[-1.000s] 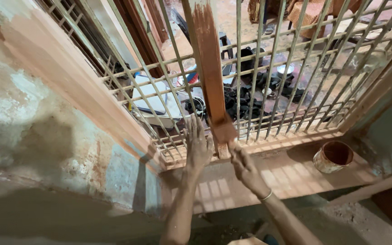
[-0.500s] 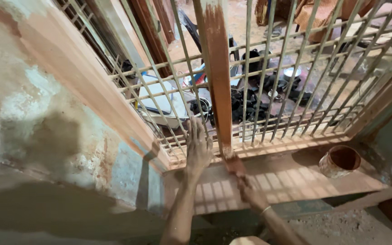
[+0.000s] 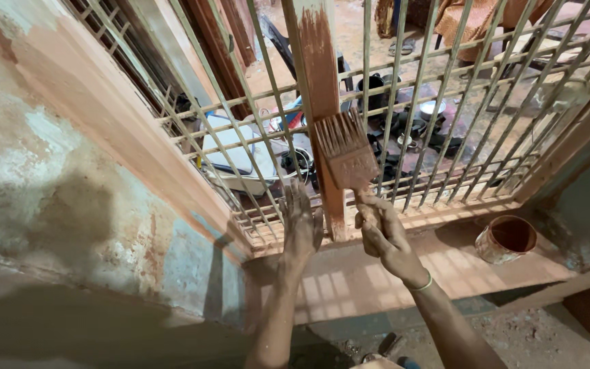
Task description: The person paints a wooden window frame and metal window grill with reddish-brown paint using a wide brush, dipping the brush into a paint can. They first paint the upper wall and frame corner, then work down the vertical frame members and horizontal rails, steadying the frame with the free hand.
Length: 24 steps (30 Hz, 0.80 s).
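Observation:
My right hand [image 3: 385, 236] grips the handle of a wide paintbrush [image 3: 344, 150], its bristles pointing up and resting against the central wooden post [image 3: 319, 82] of a window. The post carries a streak of reddish-brown paint. My left hand [image 3: 300, 222] lies flat with spread fingers against the foot of the metal window grille [image 3: 240, 137], just left of the post. Both hands are smeared with paint.
A small round paint tin [image 3: 505, 239] with brown paint stands on the wooden sill [image 3: 349, 280] at the right. The painted wooden frame [image 3: 104, 116] slants along the left beside a patchy plaster wall [image 3: 49, 219]. Beyond the grille lie pots and household clutter.
The brush has moved up the post from its foot to mid-height, with my right hand following. My left hand has stayed on the grille. The view has come closer.

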### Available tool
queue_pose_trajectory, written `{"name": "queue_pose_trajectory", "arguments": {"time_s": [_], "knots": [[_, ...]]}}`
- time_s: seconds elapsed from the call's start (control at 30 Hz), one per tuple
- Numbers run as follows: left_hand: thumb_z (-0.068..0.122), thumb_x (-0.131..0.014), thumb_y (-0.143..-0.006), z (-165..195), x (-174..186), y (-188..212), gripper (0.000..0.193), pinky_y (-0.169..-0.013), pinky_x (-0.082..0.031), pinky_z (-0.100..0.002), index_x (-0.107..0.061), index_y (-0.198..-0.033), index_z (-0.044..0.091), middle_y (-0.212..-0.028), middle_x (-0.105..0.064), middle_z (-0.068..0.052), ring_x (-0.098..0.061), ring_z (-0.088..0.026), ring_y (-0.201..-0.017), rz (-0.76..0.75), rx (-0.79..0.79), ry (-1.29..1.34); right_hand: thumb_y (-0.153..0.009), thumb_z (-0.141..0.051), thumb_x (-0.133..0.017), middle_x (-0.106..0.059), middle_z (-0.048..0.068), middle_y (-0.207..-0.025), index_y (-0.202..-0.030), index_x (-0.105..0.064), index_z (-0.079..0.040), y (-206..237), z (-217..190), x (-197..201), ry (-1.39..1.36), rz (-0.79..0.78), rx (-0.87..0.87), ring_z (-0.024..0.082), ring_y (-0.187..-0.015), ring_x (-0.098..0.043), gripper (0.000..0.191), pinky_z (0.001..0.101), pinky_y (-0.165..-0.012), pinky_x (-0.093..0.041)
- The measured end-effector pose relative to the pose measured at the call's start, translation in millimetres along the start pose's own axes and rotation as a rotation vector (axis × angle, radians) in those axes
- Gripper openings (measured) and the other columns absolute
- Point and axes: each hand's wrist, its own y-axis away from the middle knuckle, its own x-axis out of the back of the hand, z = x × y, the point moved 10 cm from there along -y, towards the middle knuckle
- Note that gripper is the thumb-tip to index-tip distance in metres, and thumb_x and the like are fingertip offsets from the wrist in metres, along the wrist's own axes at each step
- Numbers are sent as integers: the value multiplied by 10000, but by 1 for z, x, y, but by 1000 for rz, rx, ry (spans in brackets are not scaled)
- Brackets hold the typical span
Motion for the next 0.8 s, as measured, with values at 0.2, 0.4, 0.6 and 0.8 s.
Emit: {"name": "queue_pose_trajectory", "arguments": {"time_s": [0.2,0.4,0.6,0.8], "knots": [[193,-512,-1001,-12,-6,1,758,-1268,-16,-578,-114,-1612,-15,-1703,-63,-221,-4,-356,-1585,-115,146,-30,-1018,-82,-436,-426,-37,-718,-1349,-417,-197,29,94,16,-159,166,-469,65,-477,-343,351,219,-398,-283],[203,-478,-1005,-12,-4,-1,763,-1257,-2,-569,-87,-1620,-23,-1705,-1,-255,28,-382,-1574,-127,126,40,-1044,-152,-480,-412,-25,-719,-1391,-471,-159,70,129,36,-22,324,-836,85,-506,-295,347,243,-435,-265],[209,-497,-998,-12,-10,-5,743,-1259,-29,-576,-134,-1600,-32,-1695,-80,-257,-26,-394,-1583,-101,103,-38,-1049,-99,-500,-425,-38,-800,-1436,-453,-89,23,62,27,12,65,-217,52,-571,-329,390,209,-474,-302],[166,-463,-963,-7,-4,-10,768,-1280,-56,-580,-134,-1594,-122,-1675,-108,-336,-46,-451,-1579,-42,55,18,-1050,-71,-472,-491,-12,-970,-1459,-374,-84,5,15,10,22,-108,140,64,-606,-418,421,221,-501,-383]]}}
